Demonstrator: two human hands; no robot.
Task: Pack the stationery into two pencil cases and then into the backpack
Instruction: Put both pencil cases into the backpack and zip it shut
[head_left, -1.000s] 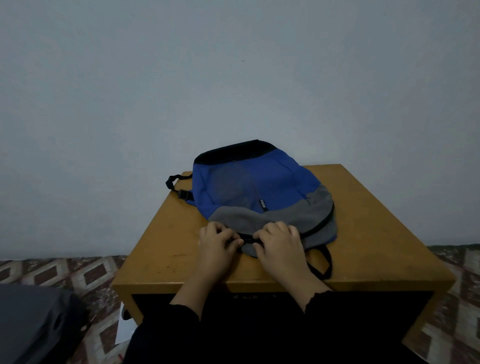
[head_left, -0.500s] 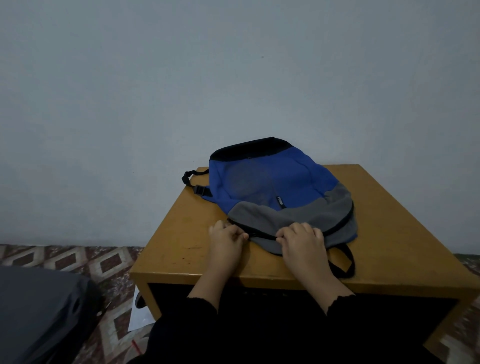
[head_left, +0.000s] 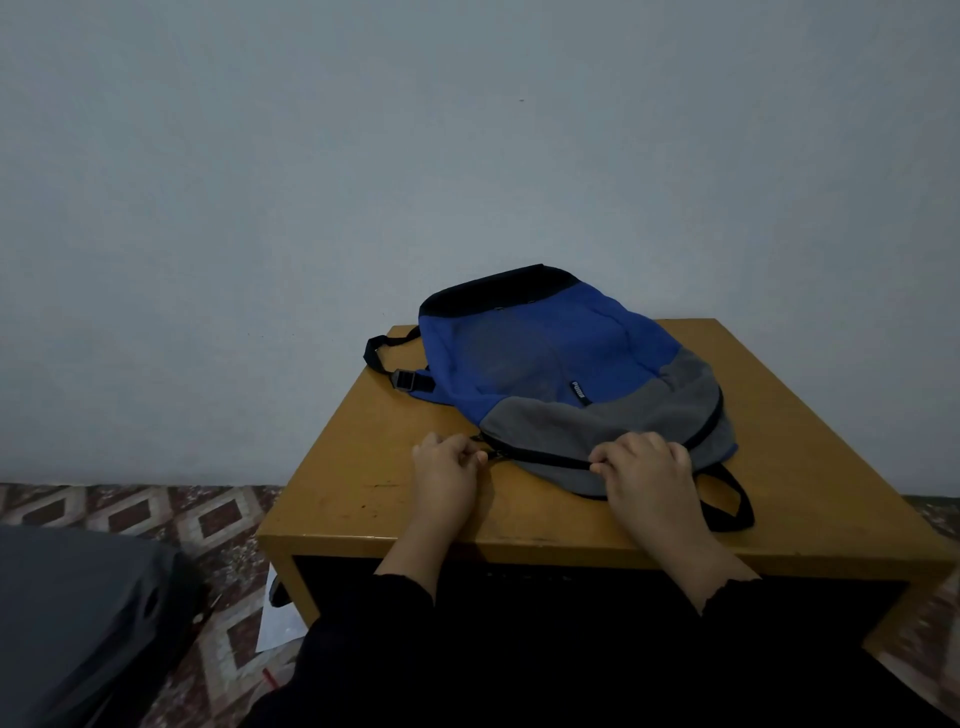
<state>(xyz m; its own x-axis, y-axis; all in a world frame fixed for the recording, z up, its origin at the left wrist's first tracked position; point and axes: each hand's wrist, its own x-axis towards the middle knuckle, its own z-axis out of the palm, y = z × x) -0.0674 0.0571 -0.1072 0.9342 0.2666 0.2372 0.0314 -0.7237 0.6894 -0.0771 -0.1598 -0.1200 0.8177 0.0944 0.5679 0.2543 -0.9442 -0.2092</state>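
Note:
A blue and grey backpack (head_left: 561, 374) with a black top edge lies flat on the wooden table (head_left: 810, 447). My left hand (head_left: 447, 478) sits at the left end of the black zip line and pinches the zip pull there. My right hand (head_left: 644, 473) grips the grey fabric along the zip near the bag's front edge. No pencil cases or stationery are visible.
A black carry loop (head_left: 727, 499) lies on the table right of my right hand, and a strap with a buckle (head_left: 400, 374) trails off the bag's left side. On the patterned floor at left are a dark grey object (head_left: 78, 623) and a white sheet (head_left: 278, 623). A plain wall stands behind.
My left hand has slid left along the zip, away from my right hand, and the two hands are now wide apart. The view has shifted, so the table sits further right.

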